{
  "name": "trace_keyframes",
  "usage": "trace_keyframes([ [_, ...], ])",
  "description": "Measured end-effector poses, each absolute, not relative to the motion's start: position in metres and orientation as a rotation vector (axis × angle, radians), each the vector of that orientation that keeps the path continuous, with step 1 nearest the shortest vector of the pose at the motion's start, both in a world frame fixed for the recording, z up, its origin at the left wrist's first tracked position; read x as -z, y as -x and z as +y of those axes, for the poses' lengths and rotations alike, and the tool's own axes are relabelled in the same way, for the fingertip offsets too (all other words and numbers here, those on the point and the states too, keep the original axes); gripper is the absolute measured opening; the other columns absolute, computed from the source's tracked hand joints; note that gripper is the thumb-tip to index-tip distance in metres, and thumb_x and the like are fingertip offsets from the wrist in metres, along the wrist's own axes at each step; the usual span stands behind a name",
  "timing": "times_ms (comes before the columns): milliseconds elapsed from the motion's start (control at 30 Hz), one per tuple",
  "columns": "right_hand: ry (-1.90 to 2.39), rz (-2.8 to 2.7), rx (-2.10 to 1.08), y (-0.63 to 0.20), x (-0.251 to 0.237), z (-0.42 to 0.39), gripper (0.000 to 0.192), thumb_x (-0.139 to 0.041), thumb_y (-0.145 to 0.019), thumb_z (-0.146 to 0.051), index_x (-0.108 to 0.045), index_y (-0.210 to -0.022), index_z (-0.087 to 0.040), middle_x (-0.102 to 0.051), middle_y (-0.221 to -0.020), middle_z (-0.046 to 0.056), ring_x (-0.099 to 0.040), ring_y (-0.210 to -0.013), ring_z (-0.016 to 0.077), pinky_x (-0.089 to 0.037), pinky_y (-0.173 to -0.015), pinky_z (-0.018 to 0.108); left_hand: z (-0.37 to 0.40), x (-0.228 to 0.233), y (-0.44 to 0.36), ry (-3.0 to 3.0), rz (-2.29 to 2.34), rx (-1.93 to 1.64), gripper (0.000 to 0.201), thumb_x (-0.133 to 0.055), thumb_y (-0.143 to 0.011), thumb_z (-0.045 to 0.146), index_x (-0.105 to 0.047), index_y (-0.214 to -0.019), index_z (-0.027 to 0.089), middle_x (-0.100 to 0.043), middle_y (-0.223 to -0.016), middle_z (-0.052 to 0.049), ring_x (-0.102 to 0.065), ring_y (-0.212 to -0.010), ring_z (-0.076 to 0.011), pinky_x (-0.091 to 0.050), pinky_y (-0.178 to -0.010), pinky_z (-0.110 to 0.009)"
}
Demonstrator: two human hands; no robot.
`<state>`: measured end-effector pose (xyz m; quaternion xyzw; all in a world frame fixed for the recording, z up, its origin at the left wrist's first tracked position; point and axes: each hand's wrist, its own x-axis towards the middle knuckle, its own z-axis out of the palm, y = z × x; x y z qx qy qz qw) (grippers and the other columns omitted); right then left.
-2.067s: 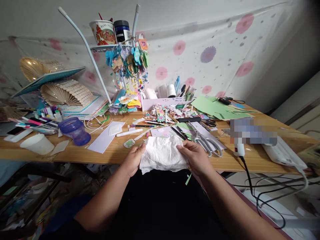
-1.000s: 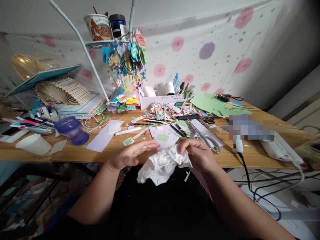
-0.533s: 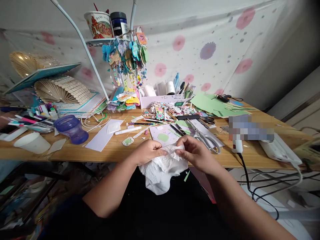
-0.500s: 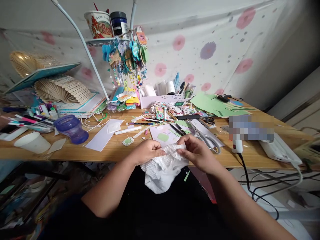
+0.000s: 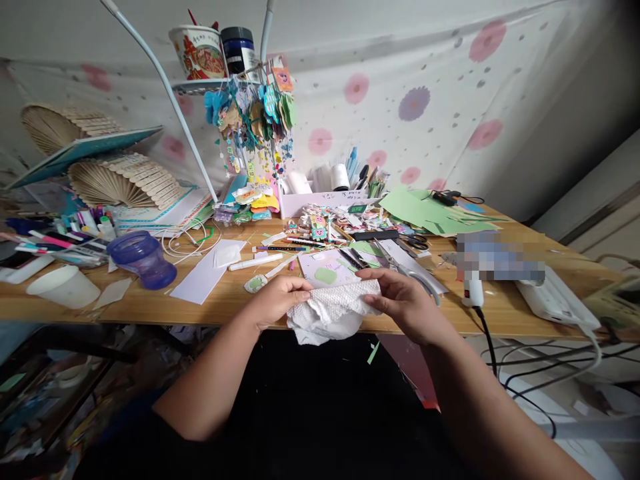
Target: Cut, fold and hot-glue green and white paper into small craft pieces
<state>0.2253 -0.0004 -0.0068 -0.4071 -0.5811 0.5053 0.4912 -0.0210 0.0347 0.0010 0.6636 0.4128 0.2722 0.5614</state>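
A crumpled white paper towel (image 5: 330, 310) is stretched between both my hands over the front edge of the wooden table (image 5: 225, 300). My left hand (image 5: 277, 300) pinches its left end and my right hand (image 5: 400, 300) pinches its right end. Its lower part hangs bunched below the table edge. Just behind the towel lies a pale card with a green shape (image 5: 327, 270). Large grey scissors (image 5: 410, 273) lie right beside my right hand.
A purple cup (image 5: 143, 259) and a white cup (image 5: 63, 288) stand at the left, near markers and paper fans. A white organiser box (image 5: 325, 200) and green paper sheets (image 5: 430, 213) sit at the back. A glue gun with a black cord (image 5: 473, 293) lies at the right.
The towel was spread wide, then held by my right hand alone while the left let go. Now both hands grip it again, pulled taut and raised to the table edge.
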Motion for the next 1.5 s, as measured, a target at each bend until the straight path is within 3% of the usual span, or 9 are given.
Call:
trace_keyframes([
  [233,0.75,-1.653,-1.719,-0.221,-0.005,-0.003,0.049,-0.07,-0.07,-0.047,-0.064,-0.106,-0.014,-0.066,-0.09,0.008,-0.06,-0.078,0.0181,-0.045,-0.067,0.029,0.039,-0.038,0.021,-1.757,0.811,-0.475,0.019,-0.053,-0.079,0.024,-0.068,-0.088,0.016,-0.065,-0.085,-0.004,-0.055,-0.078,-0.0143,-0.039,-0.072,-0.025],
  [400,0.894,-1.741,-1.605,-0.195,-0.003,0.0,0.033,-0.068,-0.073,-0.046,-0.064,-0.071,-0.013,-0.053,-0.059,-0.002,-0.041,-0.049,0.0067,-0.029,-0.047,0.021,0.05,-0.059,0.014,-1.847,0.717,-0.418,0.015,-0.056,-0.075,0.02,-0.066,-0.086,0.016,-0.064,-0.084,-0.003,-0.057,-0.077,-0.0142,-0.042,-0.072,-0.026],
  [500,0.983,-1.511,-1.559,-0.183,0.003,0.001,0.035,-0.071,-0.07,-0.045,-0.057,-0.059,-0.014,-0.044,-0.048,-0.006,-0.031,-0.042,0.0041,-0.021,-0.041,0.02,0.054,-0.051,0.013,-1.739,0.922,-0.856,0.011,-0.059,-0.074,0.022,-0.062,-0.083,0.017,-0.064,-0.079,-0.002,-0.057,-0.07,-0.0127,-0.043,-0.067,-0.025],
  [633,0.998,-1.026,-1.535,-0.174,0.002,0.003,0.035,-0.076,-0.061,-0.046,-0.06,-0.066,-0.015,-0.052,-0.049,-0.004,-0.039,-0.039,0.0062,-0.026,-0.038,0.02,0.032,-0.022,0.011,-1.362,1.135,-1.653,0.02,-0.056,-0.079,0.031,-0.054,-0.065,0.017,-0.052,-0.055,0.004,-0.049,-0.052,-0.008,-0.039,-0.055,-0.019],
  [767,0.865,-0.84,-1.442,-0.165,-0.013,0.001,0.032,-0.076,-0.06,-0.043,-0.061,-0.07,-0.017,-0.057,-0.054,-0.002,-0.045,-0.042,0.0089,-0.034,-0.042,0.022,-0.008,0.013,0.001,-1.263,0.908,-0.969,0.053,-0.049,-0.078,0.061,-0.055,-0.052,0.015,-0.047,-0.04,0.001,-0.04,-0.034,-0.0079,-0.032,-0.039,-0.021],
  [867,0.758,-0.91,-1.365,-0.158,-0.024,-0.003,0.03,-0.071,-0.065,-0.045,-0.06,-0.076,-0.02,-0.059,-0.059,-0.001,-0.048,-0.047,0.0111,-0.038,-0.046,0.024,-0.022,0.035,-0.009,-1.221,0.517,-0.324,0.073,-0.053,-0.059,0.078,-0.07,-0.085,0.011,-0.069,-0.081,-0.015,-0.064,-0.062,-0.0197,-0.046,-0.053,-0.028],
  [1000,0.816,-0.977,-1.296,-0.153,-0.018,-0.001,0.028,-0.069,-0.069,-0.045,-0.06,-0.075,-0.02,-0.057,-0.06,-0.001,-0.045,-0.047,0.0106,-0.034,-0.045,0.023,-0.016,0.042,-0.02,-1.032,0.359,-0.676,0.09,-0.071,-0.045,0.07,-0.058,-0.12,0.022,-0.057,-0.125,-0.014,-0.053,-0.113,-0.0304,-0.048,-0.085,-0.039],
  [1333,1.296,-1.461,-0.574,-0.159,0.027,0.008,0.023,-0.052,-0.084,-0.042,-0.056,-0.076,-0.021,-0.054,-0.061,0.001,-0.044,-0.055,0.0146,-0.033,-0.053,0.027,0.002,0.017,-0.027,-0.907,0.688,-1.263,0.051,-0.076,-0.063,0.019,-0.061,-0.112,0.016,-0.068,-0.109,-0.009,-0.063,-0.098,-0.0228,-0.047,-0.09,-0.037],
  [1500,1.131,-1.419,-0.763,-0.158,0.029,0.009,0.025,-0.052,-0.084,-0.045,-0.055,-0.077,-0.021,-0.053,-0.064,0.0,-0.048,-0.06,0.015,-0.037,-0.055,0.027,0.003,0.023,-0.028,-1.104,0.884,-1.334,0.04,-0.073,-0.066,0.021,-0.065,-0.105,0.015,-0.07,-0.104,-0.007,-0.063,-0.096,-0.0219,-0.048,-0.087,-0.033],
])
